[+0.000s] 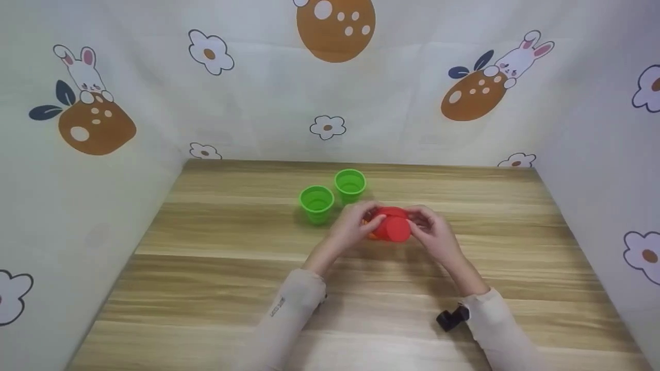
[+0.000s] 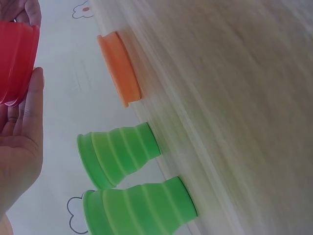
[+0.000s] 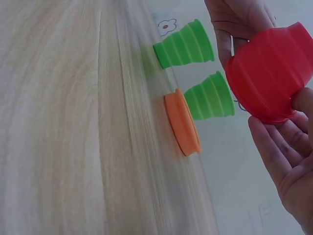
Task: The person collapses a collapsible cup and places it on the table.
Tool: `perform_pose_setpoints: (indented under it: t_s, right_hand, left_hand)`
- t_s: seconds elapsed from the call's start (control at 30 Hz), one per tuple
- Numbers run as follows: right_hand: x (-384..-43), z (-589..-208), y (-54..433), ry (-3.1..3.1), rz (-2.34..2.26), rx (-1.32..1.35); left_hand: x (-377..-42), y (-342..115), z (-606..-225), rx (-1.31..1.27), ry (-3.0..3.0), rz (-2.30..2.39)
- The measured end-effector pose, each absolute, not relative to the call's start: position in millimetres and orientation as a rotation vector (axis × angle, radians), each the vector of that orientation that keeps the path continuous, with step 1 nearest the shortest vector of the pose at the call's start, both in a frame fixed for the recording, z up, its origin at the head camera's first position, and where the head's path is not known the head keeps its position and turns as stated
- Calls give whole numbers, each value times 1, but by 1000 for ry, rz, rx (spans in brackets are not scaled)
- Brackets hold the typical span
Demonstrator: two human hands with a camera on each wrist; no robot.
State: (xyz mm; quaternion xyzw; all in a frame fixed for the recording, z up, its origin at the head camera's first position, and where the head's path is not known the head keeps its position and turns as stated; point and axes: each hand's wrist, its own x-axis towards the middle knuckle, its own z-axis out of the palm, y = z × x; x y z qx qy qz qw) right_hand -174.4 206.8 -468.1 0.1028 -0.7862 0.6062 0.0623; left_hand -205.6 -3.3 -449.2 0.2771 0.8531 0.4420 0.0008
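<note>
A red ribbed collapsible cup [image 1: 398, 229] is held up off the table between both hands, partly drawn out, its flat base turned toward me and its wide rim facing away. My left hand [image 1: 353, 224] grips it on the left, thumb on the side wall. On the opposite side my right hand [image 1: 437, 238] holds it, with the thumb on the wall and fingers around the rim [image 3: 276, 120]. Beneath the red cup lies an orange cup [image 3: 182, 122], folded flat on the table; in the head view it is mostly hidden.
Two green collapsible cups, one nearer [image 1: 316, 205] and one farther [image 1: 350, 184], stand upright and expanded, mouths up, left of and behind the hands. The wood-grain table [image 1: 221, 288] meets a patterned cloth wall [image 1: 268, 93] at the back and sides.
</note>
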Motion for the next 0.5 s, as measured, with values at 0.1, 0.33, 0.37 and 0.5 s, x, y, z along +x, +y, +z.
perform_pose_setpoints:
  t_s: [0.1,0.33,0.37,0.5]
  right_hand:
    - [-174,-467,207,-2383,1818,308]
    - [-174,-467,208,-2379,1799,315]
    - [-174,-468,209,-2381,1792,323]
    - [-173,-470,210,-2377,1748,365]
  left_hand:
    - [-206,-6,-449,874,2601,1426]
    - [-205,-16,-450,853,2397,1502]
    - [-205,-16,-451,856,2384,1511]
    - [-205,-16,-453,872,2357,1556]
